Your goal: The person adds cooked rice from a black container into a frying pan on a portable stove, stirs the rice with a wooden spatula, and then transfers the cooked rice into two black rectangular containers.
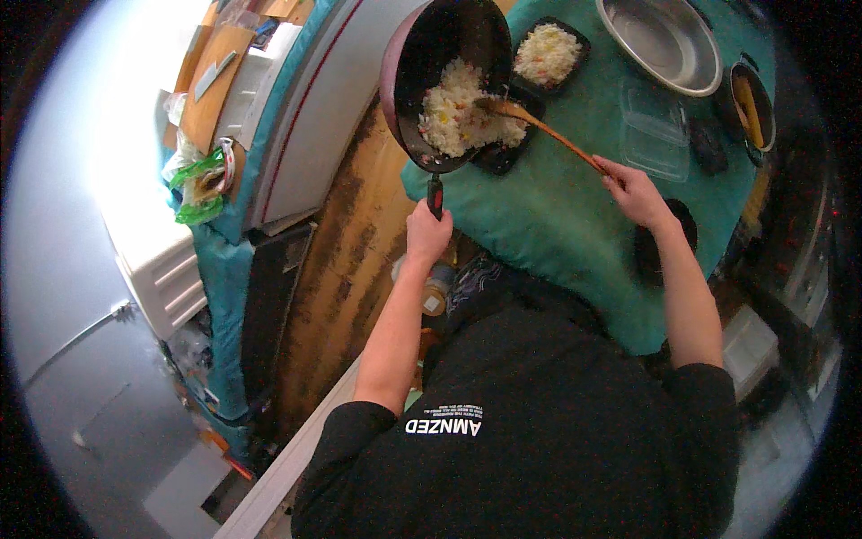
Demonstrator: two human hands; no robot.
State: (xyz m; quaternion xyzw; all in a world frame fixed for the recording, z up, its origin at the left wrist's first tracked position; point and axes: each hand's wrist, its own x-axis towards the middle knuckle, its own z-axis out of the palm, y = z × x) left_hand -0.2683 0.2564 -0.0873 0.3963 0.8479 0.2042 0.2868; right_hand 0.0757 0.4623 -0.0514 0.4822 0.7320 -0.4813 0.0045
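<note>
My left hand (429, 232) grips the black handle (436, 195) of a deep frying pan (412, 87). The pan is tilted over a black plastic tray (502, 160). Fried rice (448, 111) with yellow and reddish bits runs from the pan's inside over its rim onto that tray. In my right hand (633, 192) is a long wooden spatula (562, 138), its blade touching the rice at the rim. Just behind, a second black tray (584, 48) holds a mound of rice (549, 54). The lower tray is partly hidden by pan and rice.
On the green tablecloth (545, 209) stand a steel basin (663, 44), clear plastic lids or containers (653, 135) and a dark pot (768, 111) with a wooden utensil inside. A black object (683, 222) lies beneath my right forearm. To the left are a white refrigerator-like cabinet (323, 94) and wooden floor (337, 249).
</note>
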